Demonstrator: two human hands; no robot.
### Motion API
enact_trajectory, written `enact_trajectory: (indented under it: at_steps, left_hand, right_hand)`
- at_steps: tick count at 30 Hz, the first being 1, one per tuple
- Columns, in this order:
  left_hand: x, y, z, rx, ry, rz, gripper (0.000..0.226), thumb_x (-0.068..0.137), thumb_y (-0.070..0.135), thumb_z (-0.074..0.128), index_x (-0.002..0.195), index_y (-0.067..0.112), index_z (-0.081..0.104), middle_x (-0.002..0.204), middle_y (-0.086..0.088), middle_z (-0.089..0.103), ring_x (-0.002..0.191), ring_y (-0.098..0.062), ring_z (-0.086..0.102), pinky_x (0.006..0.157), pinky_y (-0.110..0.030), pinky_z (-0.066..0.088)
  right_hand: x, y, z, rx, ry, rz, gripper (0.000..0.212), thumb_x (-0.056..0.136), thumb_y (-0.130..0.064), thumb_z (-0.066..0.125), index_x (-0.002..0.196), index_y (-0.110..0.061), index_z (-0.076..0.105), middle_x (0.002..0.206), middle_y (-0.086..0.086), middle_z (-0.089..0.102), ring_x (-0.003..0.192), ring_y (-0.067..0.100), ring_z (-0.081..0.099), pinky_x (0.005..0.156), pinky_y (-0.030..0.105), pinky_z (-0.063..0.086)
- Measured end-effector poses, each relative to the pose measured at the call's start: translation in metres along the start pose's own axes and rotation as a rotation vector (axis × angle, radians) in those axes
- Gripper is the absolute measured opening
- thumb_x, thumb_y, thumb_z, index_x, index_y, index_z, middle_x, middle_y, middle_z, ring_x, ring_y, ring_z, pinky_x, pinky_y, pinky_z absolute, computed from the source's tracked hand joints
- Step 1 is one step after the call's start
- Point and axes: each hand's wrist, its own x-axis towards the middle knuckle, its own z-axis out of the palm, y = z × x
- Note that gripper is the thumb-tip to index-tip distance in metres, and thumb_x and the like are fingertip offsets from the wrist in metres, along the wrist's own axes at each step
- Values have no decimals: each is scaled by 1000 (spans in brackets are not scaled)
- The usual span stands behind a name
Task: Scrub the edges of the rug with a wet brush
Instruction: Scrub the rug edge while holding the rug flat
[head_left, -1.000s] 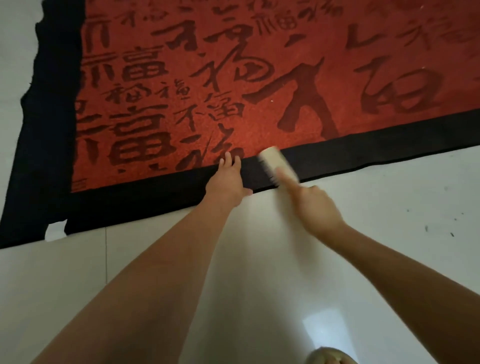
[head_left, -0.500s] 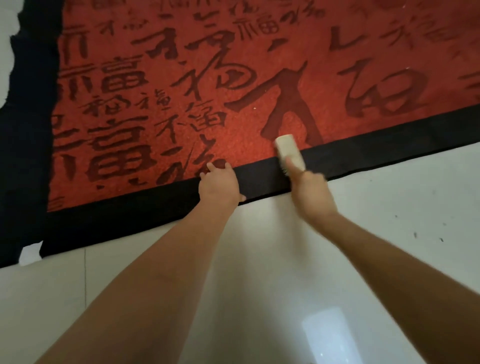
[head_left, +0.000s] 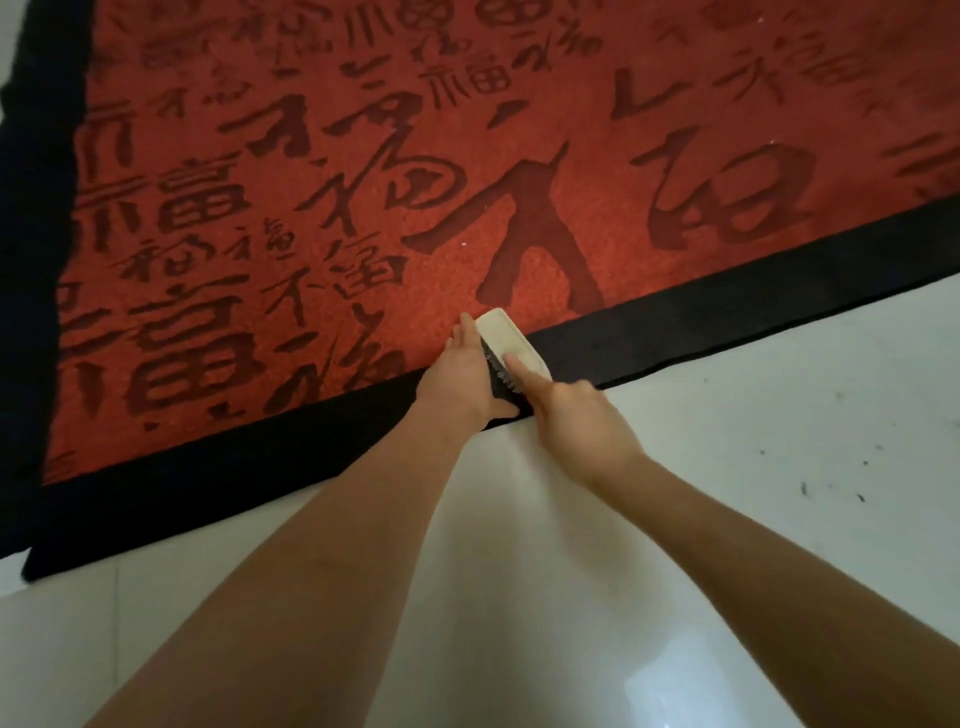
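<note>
The red rug (head_left: 467, 182) lay flat on the pale tiled floor (head_left: 727, 467), its black border (head_left: 727, 312) running along the near side. The right hand (head_left: 576, 426) held a pale brush (head_left: 506, 335) in a curled grip, forefinger laid along its back, bristles down on that border. The left hand (head_left: 465, 376) lay flat with straight fingers on the border just beside the brush, touching it and pinning the fabric. To scrub well here, the strokes would best be short and firm, run along the border, not across it, with the flat hand kept close so the edge could not ruck or lift. Whether the bristles were wet could not be told.
</note>
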Motion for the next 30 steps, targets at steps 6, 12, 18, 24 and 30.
enact_trajectory:
  at_steps: [6, 12, 18, 24, 30]
  left_hand:
    - [8, 17, -6, 238, -129, 2, 111, 85, 41, 73, 156, 11, -6, 159, -30, 4, 148, -40, 9, 119, -43, 21]
    - [24, 30, -8, 337, -197, -7, 109, 82, 33, 78, 154, 0, 2, 155, -25, 24, 145, -47, 15, 120, -49, 17]
    - [31, 28, -8, 256, -185, 0, 103, 73, 44, 83, 149, 1, 26, 150, -23, 36, 141, -46, 26, 119, -52, 18]
    - [23, 33, -4, 289, -151, -39, 116, 75, 51, 79, 152, -3, 11, 154, -27, 24, 145, -48, 14, 119, -51, 18]
    - [27, 55, 0, 227, -81, -52, 100, 72, 52, 81, 143, -1, 35, 149, -27, 36, 143, -46, 21, 118, -53, 21]
  right_hand:
    - [12, 30, -30, 25, 120, 253, 67, 93, -5, 31, 148, -44, 24, 89, 17, 56, 83, 36, 58, 67, 36, 39]
    - [7, 54, -44, -168, 17, 125, 72, 93, -6, 35, 149, -47, 16, 91, 16, 56, 85, 37, 58, 68, 36, 37]
    - [-5, 20, -18, -26, 1, 172, 76, 89, -1, 33, 152, -41, 15, 82, 12, 50, 85, 36, 60, 69, 38, 42]
    - [7, 78, -58, -151, 41, 257, 74, 92, -5, 35, 150, -47, 16, 94, 16, 57, 84, 36, 58, 70, 38, 41]
    - [-5, 43, -22, -58, -32, 75, 74, 91, -5, 34, 150, -46, 14, 89, 14, 55, 80, 34, 55, 66, 35, 37]
